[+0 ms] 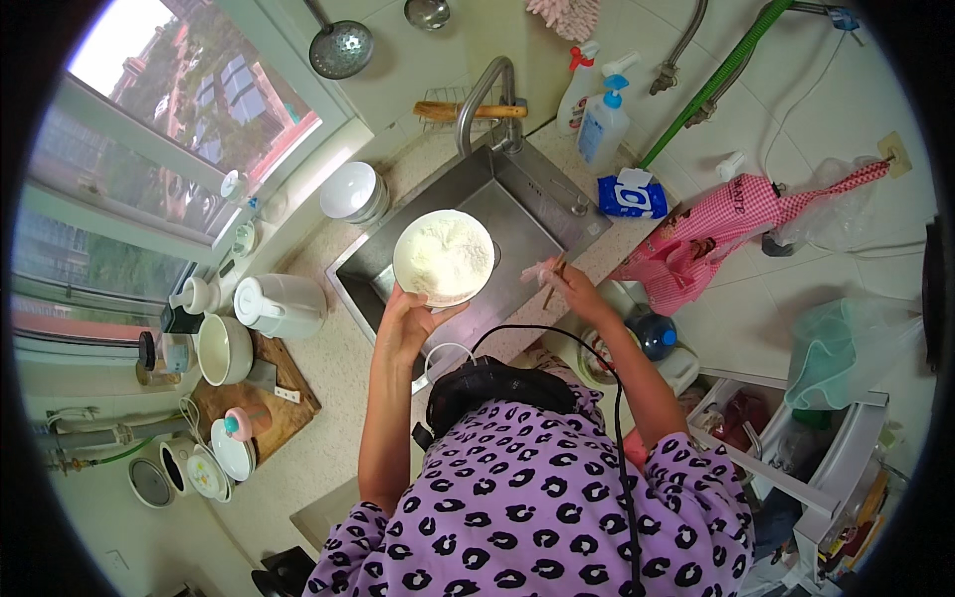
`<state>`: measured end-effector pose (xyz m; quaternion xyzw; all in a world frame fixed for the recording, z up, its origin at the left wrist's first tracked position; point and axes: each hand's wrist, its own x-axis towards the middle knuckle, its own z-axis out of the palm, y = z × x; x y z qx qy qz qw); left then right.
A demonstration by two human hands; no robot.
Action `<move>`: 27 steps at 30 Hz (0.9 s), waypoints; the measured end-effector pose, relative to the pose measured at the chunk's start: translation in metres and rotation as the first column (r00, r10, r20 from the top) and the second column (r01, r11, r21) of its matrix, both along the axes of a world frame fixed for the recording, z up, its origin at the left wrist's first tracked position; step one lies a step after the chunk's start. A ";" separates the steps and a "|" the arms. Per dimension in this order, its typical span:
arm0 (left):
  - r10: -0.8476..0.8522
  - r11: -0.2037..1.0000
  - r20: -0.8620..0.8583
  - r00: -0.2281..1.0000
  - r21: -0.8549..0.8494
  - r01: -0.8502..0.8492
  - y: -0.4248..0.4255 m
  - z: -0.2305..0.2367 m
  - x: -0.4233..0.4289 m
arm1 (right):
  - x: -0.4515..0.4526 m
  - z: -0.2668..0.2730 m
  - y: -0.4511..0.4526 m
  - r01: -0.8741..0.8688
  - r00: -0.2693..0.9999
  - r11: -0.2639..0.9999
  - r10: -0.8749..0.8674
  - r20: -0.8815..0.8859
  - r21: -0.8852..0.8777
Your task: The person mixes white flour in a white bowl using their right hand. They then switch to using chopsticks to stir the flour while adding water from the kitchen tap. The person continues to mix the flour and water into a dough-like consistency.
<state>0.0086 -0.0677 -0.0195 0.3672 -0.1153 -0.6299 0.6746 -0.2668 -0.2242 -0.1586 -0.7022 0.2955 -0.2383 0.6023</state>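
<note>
My left hand [409, 325] grips the near rim of a white bowl [397, 263], tilted a little over the stainless steel sink [515, 201]. White powder, perhaps flour, fills much of the bowl [448, 254]. To its right, my right hand [573, 287] is closed around wooden chopsticks [550, 292] near the sink's right edge, with a crumpled bit of clear plastic or something like it [536, 274] at the fingers. The curved metal faucet [481, 101] rises behind the bowl.
Stacked white bowls [354, 190] and a white pitcher [280, 304] stand left of the sink. Farther left, a wooden board [291, 410] bears a cleaver [262, 374]. Behind right are spray bottles [603, 127] and a blue wipes pack [632, 198]. A drawer [776, 466] stands open at right.
</note>
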 end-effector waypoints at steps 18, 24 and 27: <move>0.031 0.999 -0.016 0.999 0.010 -0.031 -0.033 -0.015 0.007 | 0.037 0.069 -0.075 0.124 0.990 0.967 -0.134 0.033 0.223; 0.070 0.998 -0.023 0.997 0.004 -0.070 -0.048 -0.019 0.005 | 0.049 0.063 -0.111 -0.051 0.975 0.837 -0.076 0.207 0.545; 0.104 0.995 -0.033 0.994 0.009 -0.104 -0.053 -0.021 0.003 | 0.051 0.061 -0.120 -0.182 0.924 0.698 -0.121 0.364 0.693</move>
